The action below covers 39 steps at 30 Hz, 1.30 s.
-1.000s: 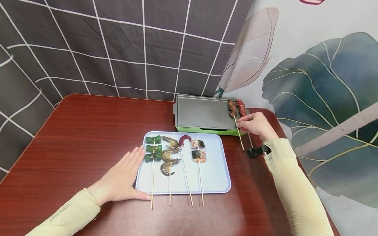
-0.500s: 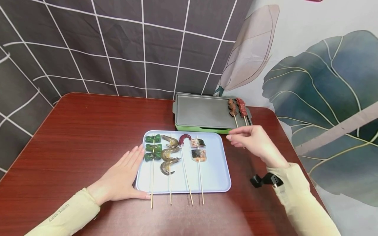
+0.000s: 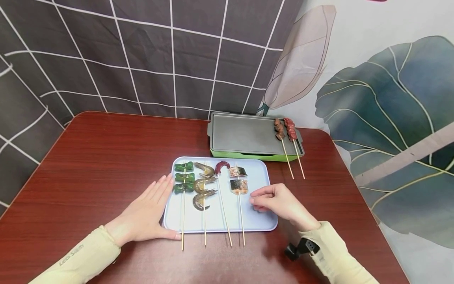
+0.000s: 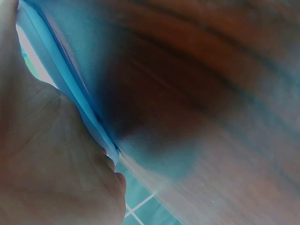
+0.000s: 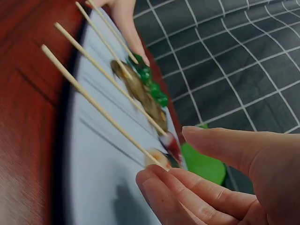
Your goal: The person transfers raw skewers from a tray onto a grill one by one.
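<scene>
A pale blue tray [image 3: 259,221] carries a green pepper skewer [image 3: 184,178], a shrimp skewer [image 3: 204,186], a dark red octopus-tentacle skewer [image 3: 222,167] and a fish skewer [image 3: 239,186] with dark-skinned chunks. Their stick ends jut past the near rim. My left hand [image 3: 147,215] rests along the tray's left edge, fingers straight. Over the tray's right side hovers my right hand [image 3: 283,205], just right of the fish skewer. In the right wrist view, thumb and fingers [image 5: 201,192] are apart with nothing between them, beside the fish skewer's stick [image 5: 103,110].
Behind the tray stands a green grill with a grey plate [image 3: 244,134]. A brown meat skewer [image 3: 279,130] and a red meat skewer [image 3: 291,129] lie at its right end, sticks overhanging the front. A dark checked curtain [image 3: 142,59] hangs behind the reddish wooden table [image 3: 117,157].
My right hand has let go of the red meat skewer on the grill and moved down and left to the fish skewer. My left hand has stayed on the tray edge.
</scene>
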Available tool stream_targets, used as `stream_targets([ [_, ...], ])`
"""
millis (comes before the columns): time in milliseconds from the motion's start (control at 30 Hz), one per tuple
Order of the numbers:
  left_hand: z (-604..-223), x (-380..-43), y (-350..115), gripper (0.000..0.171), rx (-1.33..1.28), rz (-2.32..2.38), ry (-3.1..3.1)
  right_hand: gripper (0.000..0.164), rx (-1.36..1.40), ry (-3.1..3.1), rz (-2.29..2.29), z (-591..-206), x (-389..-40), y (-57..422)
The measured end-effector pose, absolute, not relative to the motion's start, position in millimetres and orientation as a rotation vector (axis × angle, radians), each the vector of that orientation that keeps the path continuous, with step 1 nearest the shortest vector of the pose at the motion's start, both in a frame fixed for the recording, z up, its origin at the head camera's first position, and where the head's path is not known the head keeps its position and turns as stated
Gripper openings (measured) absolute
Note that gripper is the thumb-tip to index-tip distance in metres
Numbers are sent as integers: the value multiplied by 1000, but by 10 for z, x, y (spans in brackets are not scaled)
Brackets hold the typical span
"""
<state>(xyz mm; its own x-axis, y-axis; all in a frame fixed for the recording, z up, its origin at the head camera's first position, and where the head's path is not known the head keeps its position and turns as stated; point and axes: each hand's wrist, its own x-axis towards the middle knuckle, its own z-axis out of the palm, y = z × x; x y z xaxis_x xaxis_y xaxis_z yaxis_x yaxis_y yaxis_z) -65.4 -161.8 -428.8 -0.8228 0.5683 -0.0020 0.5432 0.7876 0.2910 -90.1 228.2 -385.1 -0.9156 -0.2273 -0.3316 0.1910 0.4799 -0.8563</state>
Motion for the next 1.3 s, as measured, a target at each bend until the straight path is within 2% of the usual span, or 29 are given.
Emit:
stream_targets([
  [333, -4264, -647, -1610, 140, 899, 438, 2883, 31, -31, 2151, -1496, -4043, -820, 2072],
  [567, -4261, -646, -1616, 140, 898, 442, 2884, 27, 15, 2088, -1569, -4136, -793, 2031],
  [1300, -4276, -648, -1614, 139, 910, 440, 2888, 28, 0, 2140, -1665, -4092, -606, 2197],
])
